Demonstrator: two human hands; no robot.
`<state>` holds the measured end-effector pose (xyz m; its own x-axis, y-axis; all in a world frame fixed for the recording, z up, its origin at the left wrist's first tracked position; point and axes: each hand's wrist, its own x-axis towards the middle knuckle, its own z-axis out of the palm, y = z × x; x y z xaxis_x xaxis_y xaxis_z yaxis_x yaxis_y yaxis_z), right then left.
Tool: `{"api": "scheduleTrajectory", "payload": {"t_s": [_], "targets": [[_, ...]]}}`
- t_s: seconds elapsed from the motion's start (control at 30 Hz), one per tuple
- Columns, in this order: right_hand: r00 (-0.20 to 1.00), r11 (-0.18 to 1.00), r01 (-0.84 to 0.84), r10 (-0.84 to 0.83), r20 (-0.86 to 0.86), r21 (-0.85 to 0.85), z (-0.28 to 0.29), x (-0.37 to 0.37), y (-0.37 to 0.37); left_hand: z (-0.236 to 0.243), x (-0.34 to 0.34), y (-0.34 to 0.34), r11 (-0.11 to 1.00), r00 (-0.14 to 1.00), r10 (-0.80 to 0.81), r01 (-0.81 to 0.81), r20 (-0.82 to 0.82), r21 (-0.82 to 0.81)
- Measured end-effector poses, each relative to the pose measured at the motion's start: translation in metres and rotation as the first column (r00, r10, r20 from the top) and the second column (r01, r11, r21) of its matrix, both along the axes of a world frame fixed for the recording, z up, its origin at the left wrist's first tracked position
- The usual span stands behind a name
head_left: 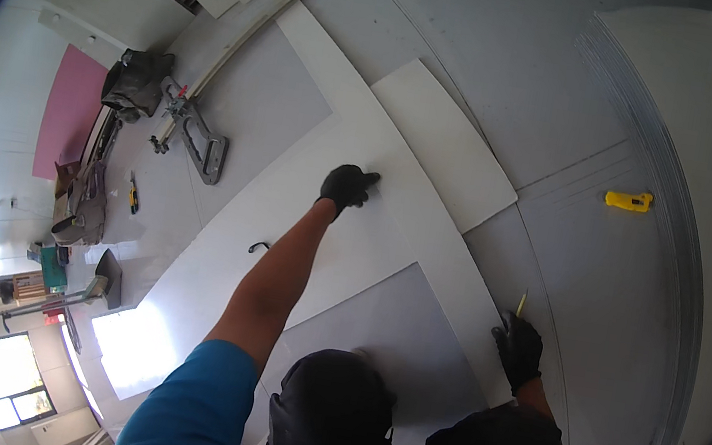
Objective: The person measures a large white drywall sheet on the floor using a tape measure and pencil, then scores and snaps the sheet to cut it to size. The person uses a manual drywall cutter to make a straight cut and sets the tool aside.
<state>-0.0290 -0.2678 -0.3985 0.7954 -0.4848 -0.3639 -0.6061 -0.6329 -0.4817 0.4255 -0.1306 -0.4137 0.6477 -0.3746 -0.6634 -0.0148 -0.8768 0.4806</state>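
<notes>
A large white sheet [282, 220] with rectangular cut-outs lies on the grey floor. My left hand [348, 187], in a black glove, rests on its middle, fingers partly spread and nothing visible in them. At the sheet's right edge, my gloved right hand [520, 349] holds a yellow pencil [522, 303], its tip pointing away from me. That hand is close against the edge; whether it touches is hard to tell. A small dark curved piece [259, 247] lies on the sheet beside my left forearm.
A smaller white panel [444, 139] lies against the sheet's far edge. Right of it are a yellow tool [627, 201] and stacked boards [683, 218]. On the left are a long rail [245, 37], a grey-handled cutter [205, 147], a yellow-black knife [133, 193] and dark bags [136, 83].
</notes>
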Motion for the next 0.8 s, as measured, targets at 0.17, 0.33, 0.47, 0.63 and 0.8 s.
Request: {"api": "scheduleTrajectory", "payload": {"t_s": [0.17,0.33,0.47,0.63,0.8], "targets": [[0.977,0.983,-0.171,0.179,0.115,-0.069,0.012,0.007,0.005,-0.005,0.039,0.009,0.95,0.678,-0.312,0.232,0.666,0.21],[0.945,0.945,-0.322,0.324,0.032,-0.065,0.011,0.006,0.028,0.001,0.055,-0.016,0.937,0.794,-0.345,0.322,0.501,0.136],[0.945,0.946,-0.303,0.314,0.092,-0.114,0.002,0.009,0.032,-0.004,0.067,-0.011,0.929,0.766,-0.363,0.343,0.531,0.141],[0.956,0.961,-0.271,0.275,0.103,-0.047,0.006,0.011,0.027,-0.01,0.066,-0.015,0.935,0.764,-0.346,0.326,0.545,0.137],[0.948,0.956,-0.291,0.292,0.125,-0.029,0.009,0.013,0.023,-0.012,0.068,-0.012,0.939,0.767,-0.34,0.306,0.545,0.156]]}}
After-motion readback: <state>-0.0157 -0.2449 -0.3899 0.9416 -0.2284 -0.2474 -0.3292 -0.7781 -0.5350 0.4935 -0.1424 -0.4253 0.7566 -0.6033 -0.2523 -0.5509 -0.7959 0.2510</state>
